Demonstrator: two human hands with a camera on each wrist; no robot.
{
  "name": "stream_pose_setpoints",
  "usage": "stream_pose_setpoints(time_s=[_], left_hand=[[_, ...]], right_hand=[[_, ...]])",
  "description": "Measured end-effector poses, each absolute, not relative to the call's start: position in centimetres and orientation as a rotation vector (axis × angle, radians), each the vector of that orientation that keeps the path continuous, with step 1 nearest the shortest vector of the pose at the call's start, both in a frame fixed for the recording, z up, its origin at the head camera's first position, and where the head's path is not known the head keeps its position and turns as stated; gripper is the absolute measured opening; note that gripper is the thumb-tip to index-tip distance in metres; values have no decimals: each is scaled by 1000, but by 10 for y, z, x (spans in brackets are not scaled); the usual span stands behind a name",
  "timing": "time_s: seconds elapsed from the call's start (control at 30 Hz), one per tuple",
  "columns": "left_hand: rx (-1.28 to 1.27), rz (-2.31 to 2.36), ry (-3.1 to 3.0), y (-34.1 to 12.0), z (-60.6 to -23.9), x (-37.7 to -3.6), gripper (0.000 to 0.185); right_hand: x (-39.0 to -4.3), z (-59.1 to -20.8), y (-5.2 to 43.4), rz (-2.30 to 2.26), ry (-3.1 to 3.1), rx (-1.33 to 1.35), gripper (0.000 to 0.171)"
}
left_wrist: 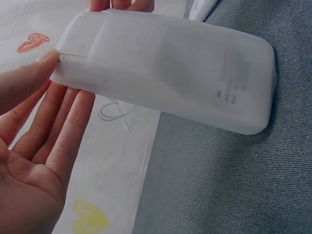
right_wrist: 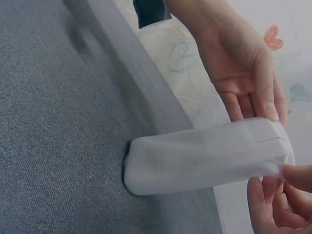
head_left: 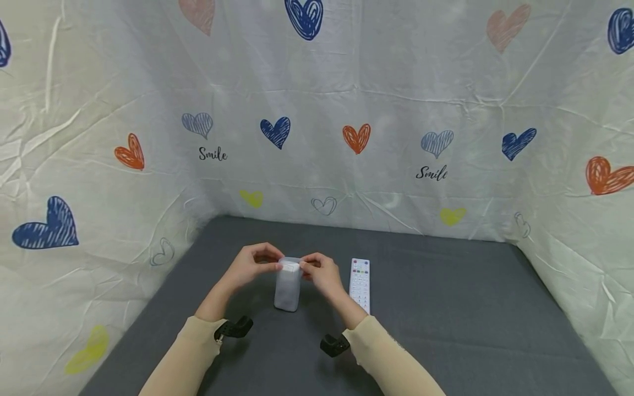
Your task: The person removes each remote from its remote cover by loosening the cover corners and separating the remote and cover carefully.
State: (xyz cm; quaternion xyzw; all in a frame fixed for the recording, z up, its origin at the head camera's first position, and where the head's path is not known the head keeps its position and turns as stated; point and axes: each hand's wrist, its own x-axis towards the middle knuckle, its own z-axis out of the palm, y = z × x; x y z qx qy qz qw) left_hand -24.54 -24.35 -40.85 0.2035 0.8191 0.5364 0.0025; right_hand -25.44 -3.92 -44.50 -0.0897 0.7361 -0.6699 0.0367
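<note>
Milky, translucent plastic makes up the soft-looking sleeve (head_left: 286,291) that I watch from my end, in the middle of the dark grey cloth (head_left: 455,313), its lower end seeming to rest there. The left hand (head_left: 254,262) pinches its upper rim on the left and the right hand (head_left: 322,273) pinches the same rim on the right, so both are clamped on the one piece, near each other but apart. A white body (left_wrist: 84,38) shows inside, bare at the mouth, with faint print (left_wrist: 229,80) blurred through the wall. I judge the pair light, the inner body stiff and smooth, the sleeve thin and flexible: it puckers by the right thumb. Hard to break, I reckon, but the film could slip or crease under a one-sided tug, so I favour thumb-and-finger grips on opposite sides of the rim, with an even pull. Just to the right, a white remote (head_left: 360,280) lies on the cloth, its near end hidden behind the right forearm.
</note>
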Motion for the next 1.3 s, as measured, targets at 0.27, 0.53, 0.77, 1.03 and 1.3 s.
stream_pose_setpoints(time_s=[0.27,0.53,0.77,1.03,1.3], left_hand=[[629,1715,2633,-243,-410,-242,22],[596,1785,2647,-243,-410,-242,19],[568,1831,2633,-246,-419,-247,19],[533,2001,2558,-251,-441,-259,20],[524,2036,2467,-250,-437,-259,25]], right_hand=[[-254,-447,-42,-2111,2253,-279,18],[-253,-444,-44,-2133,2326,-315,15],[-253,-445,-45,-2134,2363,-315,14],[-247,-436,-44,-2121,2364,-345,16],[-254,-443,-42,-2091,2378,-341,14]])
